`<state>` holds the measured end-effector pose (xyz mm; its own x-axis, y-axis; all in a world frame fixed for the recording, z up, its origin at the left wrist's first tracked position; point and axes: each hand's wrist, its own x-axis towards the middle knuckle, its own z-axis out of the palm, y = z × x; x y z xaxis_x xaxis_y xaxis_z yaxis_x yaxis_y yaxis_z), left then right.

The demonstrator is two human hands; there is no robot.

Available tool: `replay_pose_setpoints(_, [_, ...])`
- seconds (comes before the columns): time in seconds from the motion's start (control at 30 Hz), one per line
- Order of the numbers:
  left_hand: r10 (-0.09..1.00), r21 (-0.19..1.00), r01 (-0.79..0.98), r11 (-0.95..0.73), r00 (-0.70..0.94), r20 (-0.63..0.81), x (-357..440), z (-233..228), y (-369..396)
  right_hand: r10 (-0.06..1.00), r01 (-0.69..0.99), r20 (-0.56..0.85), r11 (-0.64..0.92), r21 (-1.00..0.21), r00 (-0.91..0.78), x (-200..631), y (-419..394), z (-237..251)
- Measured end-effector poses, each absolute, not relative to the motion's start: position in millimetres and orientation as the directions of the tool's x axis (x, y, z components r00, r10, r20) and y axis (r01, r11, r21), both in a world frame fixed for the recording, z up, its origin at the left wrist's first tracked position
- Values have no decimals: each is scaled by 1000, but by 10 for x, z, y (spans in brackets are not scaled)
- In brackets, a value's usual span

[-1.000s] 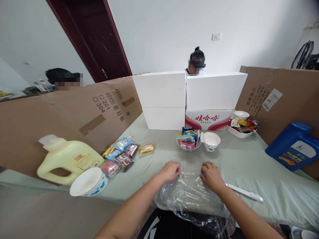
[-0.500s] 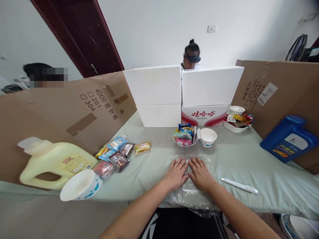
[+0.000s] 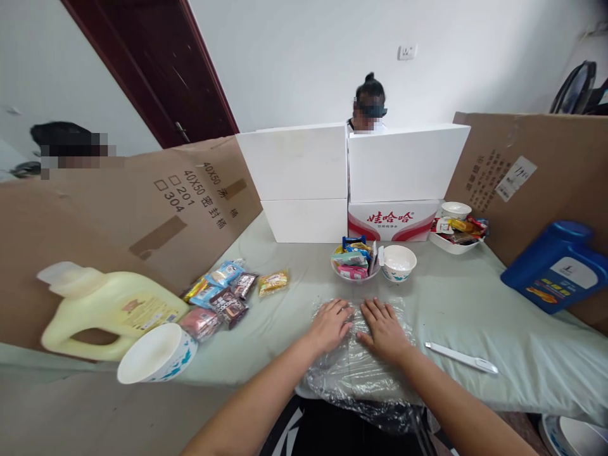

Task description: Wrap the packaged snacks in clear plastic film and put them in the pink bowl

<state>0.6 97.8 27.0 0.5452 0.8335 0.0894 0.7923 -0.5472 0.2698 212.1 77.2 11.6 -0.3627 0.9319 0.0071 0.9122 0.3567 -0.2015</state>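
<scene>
A clear plastic bag lies flat on the cloth-covered table, its near end hanging over the front edge. My left hand rests palm down on the bag's left half, fingers stretched out. On the right half lies my right hand, also flat with fingers spread. Neither hand grips anything. Just beyond them stand a clear bowl of small wrapped snacks and a white bowl with a blue pattern. A white utility knife lies right of my right hand.
At left are a pale yellow jug, a white bowl and several snack packets. A blue bottle and a snack dish stand at right. White boxes and cardboard panels border the table. Two people are behind them.
My hands have moved apart sideways on the bag, the left one leftward and the right slightly rightward. The bag looks more spread, with more of its near end over the edge.
</scene>
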Motion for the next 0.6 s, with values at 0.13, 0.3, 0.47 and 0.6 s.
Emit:
replay_pose_setpoints(0.13, [906, 212, 881, -423, 419, 63, -239, 225, 1247, 970, 958, -20, 236, -164, -243, 2266, 938, 84])
replay_pose_setpoints(0.3, [921, 323, 873, -366, 290, 258, -643, 367, 979, 963, 931, 114, 264, -252, -243, 2536, 679, 211])
replay_pose_setpoints(0.47, [768, 525, 590, -613, 603, 218, -622, 523, 306, 842, 713, 73, 495, -496, -535, 2642, -24, 448])
replay_pose_setpoints(0.6, [812, 469, 697, -542, 577, 81, -524, 379, 34, 754, 681, -108, 509, -527, -647, 2697, -378, 342])
